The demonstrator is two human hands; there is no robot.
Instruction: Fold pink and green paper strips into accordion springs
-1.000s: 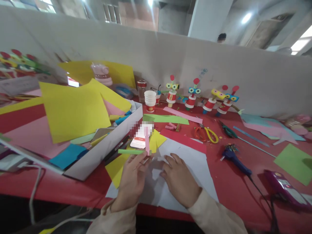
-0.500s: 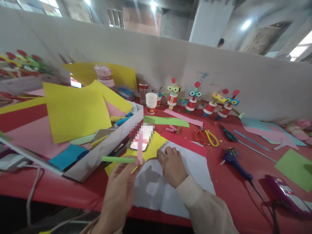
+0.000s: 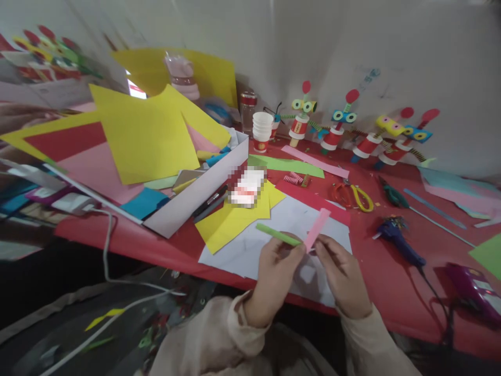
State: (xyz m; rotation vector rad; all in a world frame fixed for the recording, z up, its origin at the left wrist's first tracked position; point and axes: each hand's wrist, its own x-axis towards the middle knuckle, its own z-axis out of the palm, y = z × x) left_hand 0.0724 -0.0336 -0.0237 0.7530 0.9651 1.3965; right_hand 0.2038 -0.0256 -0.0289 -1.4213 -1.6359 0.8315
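Observation:
My left hand point(image 3: 277, 274) pinches a green paper strip point(image 3: 276, 233), which points out to the left, and a pink paper strip point(image 3: 318, 227), which stands up and leans right. The two strips meet at my left fingertips. My right hand point(image 3: 346, 277) is closed, its thumb and fingertips at the lower end of the pink strip. What lies between those fingertips is partly hidden. Both hands are over a white sheet point(image 3: 238, 256) at the table's front edge. Yellow paper point(image 3: 230, 222) lies on the sheet's left part, with a phone point(image 3: 248, 188) on it.
A white box point(image 3: 203, 190) of coloured paper stands left. Behind are stacked paper cups point(image 3: 262, 130) and several paper-cup robot figures point(image 3: 299, 125). Toward the right lie yellow-handled scissors point(image 3: 362, 198), pliers point(image 3: 395, 193), a blue glue gun point(image 3: 401, 243) and a purple device point(image 3: 473, 292). A white cable point(image 3: 105, 250) hangs in front.
My right hand has left the yellow paper's edge and come to the strips in my left hand. Both hands are now together nearer the table's front edge. The view has tipped downward.

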